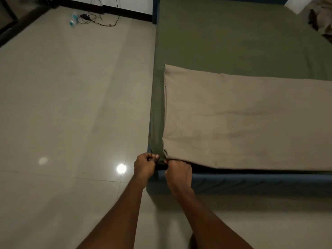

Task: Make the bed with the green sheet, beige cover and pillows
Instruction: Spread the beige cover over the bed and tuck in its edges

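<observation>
Green sheet (233, 42) already lies flat and smooth over the whole top of the bed (251, 178), with its left edge hanging down the side. The beige cover (242, 119) sits on it as a folded band across the near end, stopping just short of the bed's left edge. So we judge the task past its middle. The sheet is spread and the cover is placed, while the near left corner is not yet tucked and no pillows are set at the far end. A blurred heap (321, 17) off the far right corner may be the pillows, but we cannot tell.

We are working at that near left corner. Our left hand (144, 166) has its grip closed, thumb and curled fingers pinching the sheet where it hangs off the corner. Our right hand (177, 172) is fisted just beside it, under the cover's near edge. Its grip seems to hold the same bunched corner of the sheet, though the fingers are partly hidden. Both forearms reach forward and slightly inward from the floor (71, 105) side, wrists close together, knuckles up.
</observation>
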